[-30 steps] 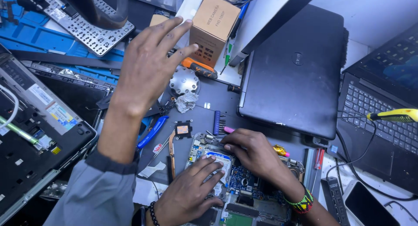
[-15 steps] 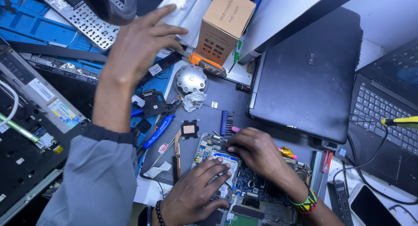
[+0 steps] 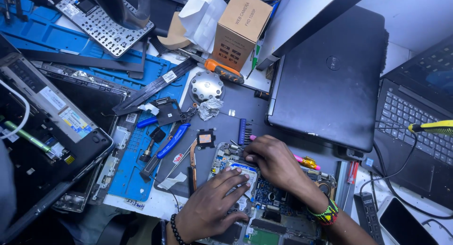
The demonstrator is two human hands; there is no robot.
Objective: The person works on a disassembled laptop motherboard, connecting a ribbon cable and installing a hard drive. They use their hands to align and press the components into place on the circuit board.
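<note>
An opened laptop mainboard (image 3: 283, 212) lies at the bottom middle, with a small label-topped hard drive (image 3: 246, 173) set into it. My left hand (image 3: 212, 205), with a black bead bracelet, rests flat on the board, fingers spread and touching the drive's lower edge. My right hand (image 3: 276, 162), with a colourful bead bracelet, has its fingers curled over the drive's upper right corner. A copper heat pipe with a black chip plate (image 3: 204, 140) lies just left of the board.
A shut black laptop (image 3: 330, 80) lies to the upper right and an open one (image 3: 424, 131) at the far right. A cardboard box (image 3: 240, 25), an orange-handled screwdriver (image 3: 225, 71), a round metal disc (image 3: 206, 86), blue pliers (image 3: 172, 140) and a blue mat (image 3: 61, 37) crowd the bench.
A co-worker's grey-sleeved arm that reached toward the cardboard box has pulled back out to the left. Both my hands have stayed on the mainboard and drive.
</note>
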